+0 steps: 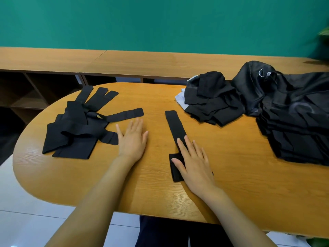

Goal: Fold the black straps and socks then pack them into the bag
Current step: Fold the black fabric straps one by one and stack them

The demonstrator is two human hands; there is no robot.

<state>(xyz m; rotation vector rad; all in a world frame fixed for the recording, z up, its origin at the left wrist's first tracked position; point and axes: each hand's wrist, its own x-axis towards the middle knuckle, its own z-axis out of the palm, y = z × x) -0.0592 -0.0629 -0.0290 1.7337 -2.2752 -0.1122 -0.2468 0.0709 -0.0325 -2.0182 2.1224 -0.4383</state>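
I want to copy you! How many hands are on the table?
2. The left hand lies flat on the table beside the strap pile; the right hand rests on the single strap.

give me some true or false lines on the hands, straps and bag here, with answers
1. The right hand lies flat on a long black strap. True.
2. The left hand holds a strap up in the air. False: it rests open on the table, beside the loose strap pile.
3. The black bag lies at the table's right side. True.
4. The folded pile is inside the bag. False: it sits on the table, left of the bag.
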